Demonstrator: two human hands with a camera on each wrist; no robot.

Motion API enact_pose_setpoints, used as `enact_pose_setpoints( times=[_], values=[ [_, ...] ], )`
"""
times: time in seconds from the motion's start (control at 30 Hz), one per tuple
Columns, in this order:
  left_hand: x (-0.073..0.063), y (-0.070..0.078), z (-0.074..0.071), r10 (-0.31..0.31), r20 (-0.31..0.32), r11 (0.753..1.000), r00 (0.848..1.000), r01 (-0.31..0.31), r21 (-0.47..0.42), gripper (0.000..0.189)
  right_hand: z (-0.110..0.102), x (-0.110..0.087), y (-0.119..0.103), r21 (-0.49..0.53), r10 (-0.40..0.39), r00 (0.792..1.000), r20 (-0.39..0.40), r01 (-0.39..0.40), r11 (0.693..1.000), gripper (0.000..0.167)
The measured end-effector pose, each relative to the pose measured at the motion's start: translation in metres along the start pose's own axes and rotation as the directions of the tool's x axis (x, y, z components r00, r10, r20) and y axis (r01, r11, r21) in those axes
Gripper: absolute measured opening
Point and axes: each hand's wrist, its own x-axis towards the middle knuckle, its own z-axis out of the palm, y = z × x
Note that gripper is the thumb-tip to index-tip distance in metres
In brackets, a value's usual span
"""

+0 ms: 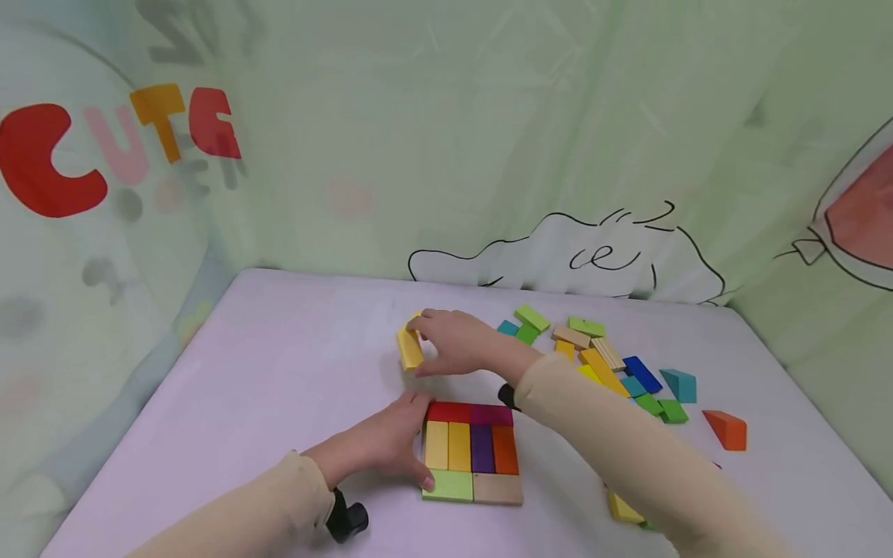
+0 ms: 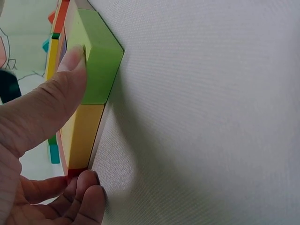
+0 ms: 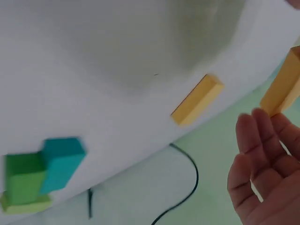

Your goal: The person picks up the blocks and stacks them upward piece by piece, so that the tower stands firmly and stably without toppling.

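My right hand (image 1: 456,341) pinches a yellow wooden block (image 1: 410,350) between thumb and fingertips, behind the block layout. The right wrist view shows this hand (image 3: 267,164) at the held block, with a second yellow block (image 3: 197,101) lying on the table. On the layout's left side rests my left hand (image 1: 384,442). Its thumb presses the light green block (image 1: 448,486), and its fingers touch the red block (image 1: 448,411). Between these lie upright strips: pale yellow (image 1: 436,446), yellow (image 1: 459,446), purple (image 1: 481,448) and orange (image 1: 505,449). A magenta block (image 1: 491,415) and a plain wood block (image 1: 498,489) complete the rectangle.
Loose blocks lie scattered at the right, among them a dark blue block (image 1: 643,374), a teal wedge (image 1: 680,385) and an orange wedge (image 1: 725,429). A yellow block (image 1: 623,508) shows partly beneath my right forearm. Printed cloth walls (image 1: 349,155) enclose the white table (image 1: 293,341).
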Motion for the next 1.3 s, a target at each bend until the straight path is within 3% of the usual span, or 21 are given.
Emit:
enact_pose_setpoints(
  times=[0.1, 0.2, 0.33, 0.5, 0.67, 1.3],
  values=[
    [0.001, 0.0, -0.002, 0.001, -0.002, 1.0, 1.0, -0.001, -0.003, 0.108, 0.001, -0.037, 0.009, -0.052, 0.008, 0.998, -0.058, -0.011, 0.999, 0.067],
    [0.001, 0.0, -0.004, -0.003, -0.001, 1.0, 1.0, 0.003, -0.007, 0.107, 0.012, -0.067, 0.012, -0.094, 0.013, 0.998, -0.065, -0.019, 0.995, 0.067],
    [0.0, 0.001, -0.005, -0.009, 0.002, 1.0, 1.0, 0.009, -0.007, 0.106, 0.032, -0.087, 0.005, -0.145, -0.009, 1.0, -0.03, 0.005, 0.989, 0.068],
    [0.0, 0.001, -0.004, -0.007, 0.007, 1.0, 1.0, 0.007, -0.01, 0.106, 0.041, -0.09, -0.007, -0.214, -0.064, 0.998, -0.006, 0.061, 0.975, 0.072],
    [0.0, 0.001, -0.002, 0.001, 0.007, 1.0, 1.0, 0.0, -0.019, 0.104, 0.044, -0.09, -0.013, -0.24, -0.066, 0.998, 0.002, 0.064, 0.969, 0.072],
    [-0.003, 0.003, -0.002, 0.012, 0.009, 1.0, 1.0, -0.012, -0.024, 0.103, 0.047, -0.093, -0.017, -0.226, -0.042, 0.999, 0.022, 0.046, 0.973, 0.076]
  ],
)
